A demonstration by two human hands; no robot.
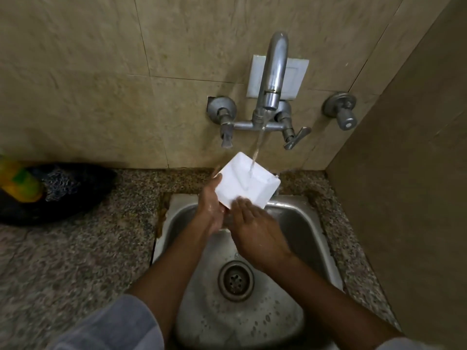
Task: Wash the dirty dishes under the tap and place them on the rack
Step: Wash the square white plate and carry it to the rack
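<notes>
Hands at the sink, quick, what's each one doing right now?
Left hand: grip on the white square dish's left edge.
Right hand: open, fingers flat on the dish.

Square white dish (246, 181) rinsed under running tap (271, 79).
Left hand (211, 205) grips the dish's left edge; right hand (255, 228) fingers lie flat on its near edge, above sink (298, 223).

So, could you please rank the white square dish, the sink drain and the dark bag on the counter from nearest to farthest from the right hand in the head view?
1. White square dish: touched by the right hand fingers.
2. Sink drain: just below the hand.
3. Dark bag: far left on the counter.
</notes>
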